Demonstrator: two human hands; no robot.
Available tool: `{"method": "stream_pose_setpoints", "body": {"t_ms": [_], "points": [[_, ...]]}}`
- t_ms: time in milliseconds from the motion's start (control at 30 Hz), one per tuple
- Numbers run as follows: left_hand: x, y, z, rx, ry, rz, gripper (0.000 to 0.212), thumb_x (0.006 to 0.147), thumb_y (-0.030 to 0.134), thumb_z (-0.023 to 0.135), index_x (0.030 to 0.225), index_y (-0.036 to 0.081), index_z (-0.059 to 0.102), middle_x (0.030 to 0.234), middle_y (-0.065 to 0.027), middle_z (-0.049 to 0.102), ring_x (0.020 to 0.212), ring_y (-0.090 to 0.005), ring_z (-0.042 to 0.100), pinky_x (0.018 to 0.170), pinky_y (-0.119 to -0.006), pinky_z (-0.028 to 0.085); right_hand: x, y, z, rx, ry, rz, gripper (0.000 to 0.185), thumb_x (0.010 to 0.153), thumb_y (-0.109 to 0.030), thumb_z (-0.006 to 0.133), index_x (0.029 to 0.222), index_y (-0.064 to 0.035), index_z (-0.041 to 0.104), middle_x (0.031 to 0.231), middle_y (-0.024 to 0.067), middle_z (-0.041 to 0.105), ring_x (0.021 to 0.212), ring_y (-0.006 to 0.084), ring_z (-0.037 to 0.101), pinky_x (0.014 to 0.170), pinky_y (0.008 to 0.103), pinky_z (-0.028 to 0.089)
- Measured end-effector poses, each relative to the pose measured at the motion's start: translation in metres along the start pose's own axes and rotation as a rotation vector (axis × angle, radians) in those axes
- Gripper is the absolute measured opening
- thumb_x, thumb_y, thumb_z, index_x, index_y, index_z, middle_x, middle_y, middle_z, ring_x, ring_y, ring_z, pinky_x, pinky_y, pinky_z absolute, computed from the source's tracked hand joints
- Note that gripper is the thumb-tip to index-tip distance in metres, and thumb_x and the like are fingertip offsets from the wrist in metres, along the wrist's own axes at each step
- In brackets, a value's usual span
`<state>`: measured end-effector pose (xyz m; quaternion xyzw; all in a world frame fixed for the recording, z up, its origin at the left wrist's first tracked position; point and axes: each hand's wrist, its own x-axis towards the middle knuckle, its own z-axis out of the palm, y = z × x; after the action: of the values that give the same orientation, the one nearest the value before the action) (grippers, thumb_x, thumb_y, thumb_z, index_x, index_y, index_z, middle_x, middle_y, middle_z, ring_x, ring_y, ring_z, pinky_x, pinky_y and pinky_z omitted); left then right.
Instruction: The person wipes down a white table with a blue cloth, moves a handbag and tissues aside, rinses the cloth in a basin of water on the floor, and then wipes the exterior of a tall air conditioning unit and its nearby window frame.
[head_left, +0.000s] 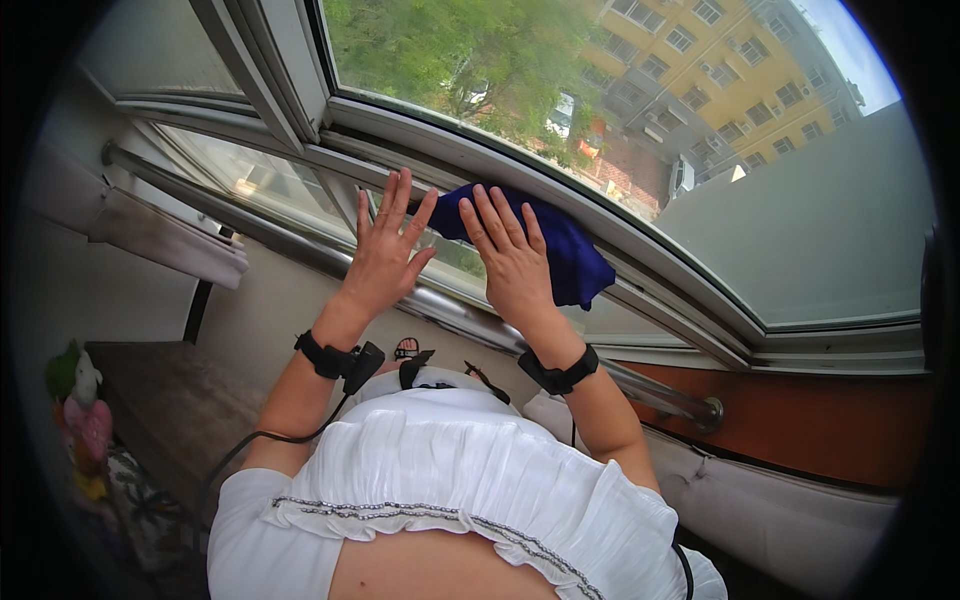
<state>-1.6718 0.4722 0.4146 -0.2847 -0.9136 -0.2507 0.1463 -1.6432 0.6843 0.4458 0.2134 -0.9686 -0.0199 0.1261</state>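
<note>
A dark blue cloth (581, 255) lies draped over the track of a sliding window frame (480, 150). My right hand (514, 244) rests flat on the cloth with its fingers spread. Just left of it, my left hand (391, 244) is held with fingers apart and nothing in it. Its fingertips reach the lower window rail, near the cloth's left end; whether they touch the rail I cannot tell. Both wrists wear black straps, and a cable runs from the left one (341, 360).
A metal handrail (442, 311) runs below the window, between my body and the glass. Plush toys (86, 412) sit beside a brown surface (165, 405) at the left. A padded pale cushion (780, 495) lies at the lower right, and a pale fabric strip (169, 236) hangs at the left.
</note>
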Motion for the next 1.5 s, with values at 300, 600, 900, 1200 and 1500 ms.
{"method": "stream_pose_setpoints", "body": {"t_ms": [300,600,900,1200,1500], "points": [[-0.010,-0.058,-0.016,-0.040,0.098,-0.091,0.087,0.088,0.024,0.070,0.159,0.017,0.021,0.165,-0.0212,0.007,0.153,-0.0369,0.010,0.117,-0.064,0.009,0.068,-0.035,0.009,-0.307,-0.048,-0.253,0.076,0.086,-0.009,0.054,0.157,-0.0180,0.028,0.165,-0.0002,0.019,0.153,0.0163,0.016,0.124,0.0410,0.014],[-0.044,-0.094,-0.032,0.035,0.142,-0.245,0.083,0.091,0.026,0.067,0.159,0.016,0.020,0.164,-0.0215,0.009,0.152,-0.0372,0.015,0.117,-0.064,0.011,0.151,-0.082,0.029,-0.266,0.048,-0.406,0.068,0.089,-0.017,0.053,0.154,-0.0161,0.034,0.165,0.0004,0.021,0.152,0.0177,0.019,0.122,0.0414,0.019],[-0.050,-0.089,-0.043,-0.029,0.148,-0.243,0.083,0.090,0.018,0.067,0.158,0.012,0.022,0.164,-0.0196,0.011,0.152,-0.0365,0.015,0.118,-0.061,0.015,0.162,-0.089,0.039,-0.070,0.180,-0.449,0.060,0.087,-0.013,0.054,0.147,-0.0086,0.046,0.160,0.0029,0.032,0.148,0.0194,0.028,0.120,0.0391,0.027],[-0.039,-0.078,-0.036,-0.049,0.144,-0.202,0.082,0.089,0.020,0.068,0.158,0.014,0.024,0.163,-0.0218,0.014,0.150,-0.0374,0.021,0.118,-0.057,0.021,0.083,-0.034,0.016,-0.121,0.108,-0.367,0.061,0.086,-0.008,0.055,0.146,-0.0166,0.049,0.159,-0.0052,0.035,0.147,0.0140,0.032,0.120,0.0353,0.031],[0.002,-0.026,-0.009,-0.092,0.143,0.036,0.076,0.090,0.015,0.066,0.157,0.014,0.029,0.164,-0.0151,0.018,0.152,-0.0326,0.019,0.121,-0.052,0.019,-0.050,0.070,-0.012,-0.208,0.049,-0.273,0.057,0.088,-0.012,0.056,0.144,-0.0200,0.052,0.155,-0.0100,0.041,0.146,0.0095,0.032,0.121,0.0344,0.030]]}}
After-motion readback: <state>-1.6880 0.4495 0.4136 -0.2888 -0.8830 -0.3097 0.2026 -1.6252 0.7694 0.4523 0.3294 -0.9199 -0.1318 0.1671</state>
